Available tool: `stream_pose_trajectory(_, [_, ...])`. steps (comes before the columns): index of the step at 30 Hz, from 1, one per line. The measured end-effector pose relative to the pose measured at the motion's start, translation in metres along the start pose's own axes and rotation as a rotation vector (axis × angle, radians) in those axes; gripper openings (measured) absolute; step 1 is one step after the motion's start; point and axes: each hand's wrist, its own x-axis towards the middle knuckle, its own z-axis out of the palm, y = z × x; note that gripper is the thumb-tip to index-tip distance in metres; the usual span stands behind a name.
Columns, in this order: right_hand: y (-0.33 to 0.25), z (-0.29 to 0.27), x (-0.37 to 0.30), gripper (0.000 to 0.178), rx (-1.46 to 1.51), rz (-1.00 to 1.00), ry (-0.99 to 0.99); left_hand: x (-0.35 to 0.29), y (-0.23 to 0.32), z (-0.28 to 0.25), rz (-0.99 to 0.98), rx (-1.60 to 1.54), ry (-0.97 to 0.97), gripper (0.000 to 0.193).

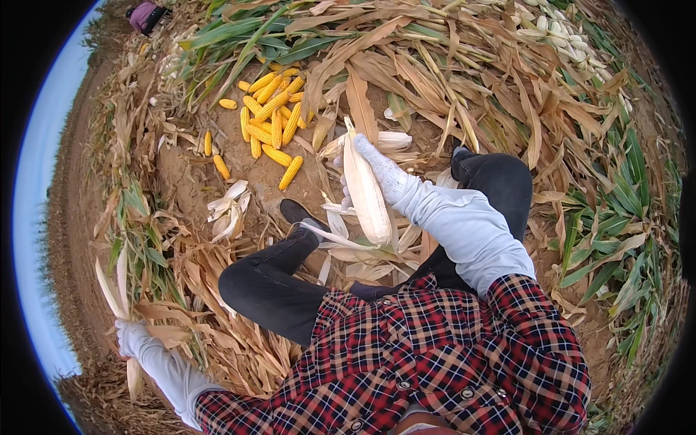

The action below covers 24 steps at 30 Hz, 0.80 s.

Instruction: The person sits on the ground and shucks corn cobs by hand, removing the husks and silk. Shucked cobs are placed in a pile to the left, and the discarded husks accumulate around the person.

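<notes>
"What do the two hands have?"

"The right hand (388, 168), in a pale glove, is closed around one ear of corn (367, 192) in its whitish husk. The left hand (131, 339), far out to the left, is curled round some husk leaves (110, 288); I can't tell whether there's an ear inside."

"And where is that one ear?"

"In front of the body, above the ground between the two bent legs, narrow tip pointing to the far side."

"How many bare yellow cobs (274, 105)?"

"Roughly twenty in the heap on the soil (250, 170), far and left of the ear; they overlap, so no exact count. Two more cobs (221, 167) lie just left of it, and one by its far left edge."

"Other husks?"

"One loose clump (230, 210) on the near side of the heap, left of the left shoe (295, 211). Dry stalks (435, 54) are piled across the far right, too many to count."
</notes>
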Motion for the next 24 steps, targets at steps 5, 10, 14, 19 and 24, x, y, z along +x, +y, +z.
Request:
stream_pose_trajectory(5, [0.002, 0.010, 0.006, 0.078, 0.012, -0.004, -0.032, 0.005, -0.044, 0.041, 0.086, -0.163, 0.006, 0.075])
stream_pose_trajectory(10, [0.013, 0.009, 0.013, 0.075, -0.067, -0.077, 0.014, -0.069, 0.079, 0.055, 0.668, -1.142, 0.101, 0.046])
stream_pose_trajectory(14, [0.013, 0.000, 0.013, 0.075, -0.183, -0.122, 0.096, -0.212, 0.181, 0.005, 1.048, -1.421, -0.071, 0.040])
stream_pose_trajectory(19, [0.004, 0.006, 0.008, 0.076, -0.141, -0.113, 0.063, -0.325, 0.249, -0.046, 1.210, -1.697, -0.495, 0.033])
stream_pose_trajectory(24, [0.000, 0.000, 0.003, 0.076, 0.040, -0.001, -0.135, -0.369, 0.278, -0.089, 1.423, -1.785, -1.001, 0.048])
